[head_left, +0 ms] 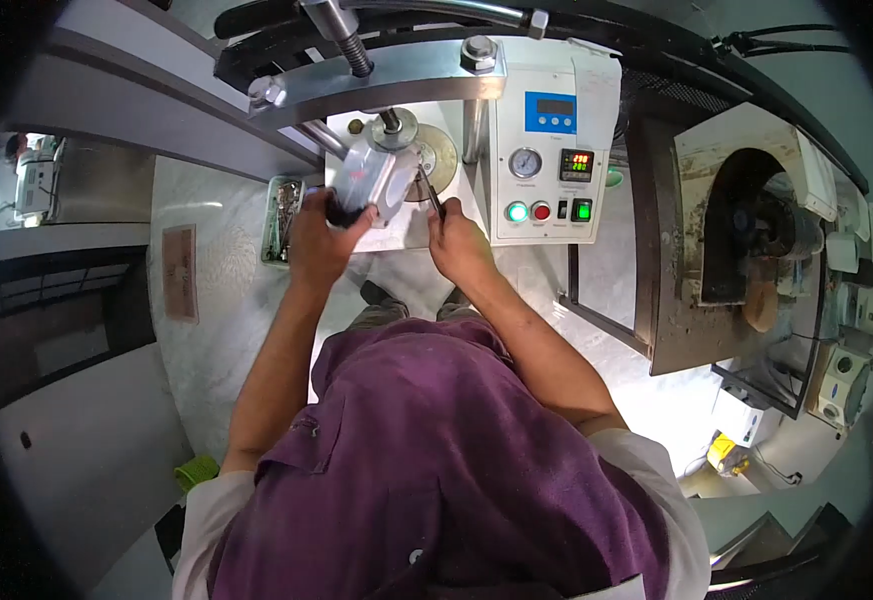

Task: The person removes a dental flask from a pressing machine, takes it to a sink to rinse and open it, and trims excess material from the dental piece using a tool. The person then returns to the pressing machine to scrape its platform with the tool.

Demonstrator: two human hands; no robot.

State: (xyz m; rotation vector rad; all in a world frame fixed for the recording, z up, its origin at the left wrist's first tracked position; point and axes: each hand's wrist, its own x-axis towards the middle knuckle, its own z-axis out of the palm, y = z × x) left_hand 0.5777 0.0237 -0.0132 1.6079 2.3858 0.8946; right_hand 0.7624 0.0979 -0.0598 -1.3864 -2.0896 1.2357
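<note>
Two hands busy: our left hand [323, 240] clamps its fingers on the metal block [372, 178] at eleven o'clock, seemingly steadying it; our right hand [460, 243] pinches a slim tool [432, 191] at twelve, angled toward the round plate [445, 150], likely for reach.

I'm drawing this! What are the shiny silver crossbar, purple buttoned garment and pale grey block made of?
The shiny silver crossbar looks like smooth bare metal, perhaps steel: it gleams. The purple buttoned garment seems to be matt cloth, since it creases softly. The pale grey block in the left hand could be metal or plastic; its blurry shine leaves that open.
</note>
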